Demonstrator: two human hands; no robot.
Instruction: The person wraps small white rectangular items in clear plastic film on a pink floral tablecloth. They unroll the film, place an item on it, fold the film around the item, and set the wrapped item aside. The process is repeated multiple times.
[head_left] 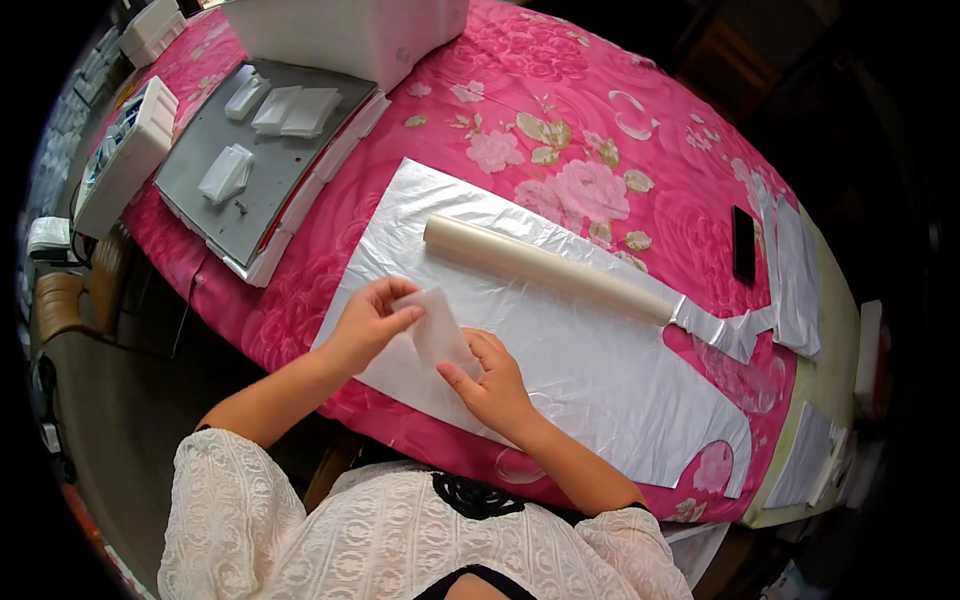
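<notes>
Both hands hold a small folded piece of translucent white plastic (pixel 440 328) above the table. My left hand (pixel 372 322) pinches its upper left corner between thumb and fingers. On its lower right edge, my right hand (pixel 487 380) has the fingers behind and the thumb in front. Beneath them a large white plastic bag (pixel 590 385) lies spread flat, with a rounded cut-out at its right end. A pale cream tube (pixel 545 268) rests slantwise across the bag, beyond my hands.
Pink flowered cloth (pixel 490 50) covers the table. At the left, a grey board (pixel 265 165) bears several folded white packets (pixel 227 174). Behind it stands a white foam box (pixel 340 40). A black phone (pixel 743 246) and a stack of white plastic bags (pixel 797 285) lie at the right.
</notes>
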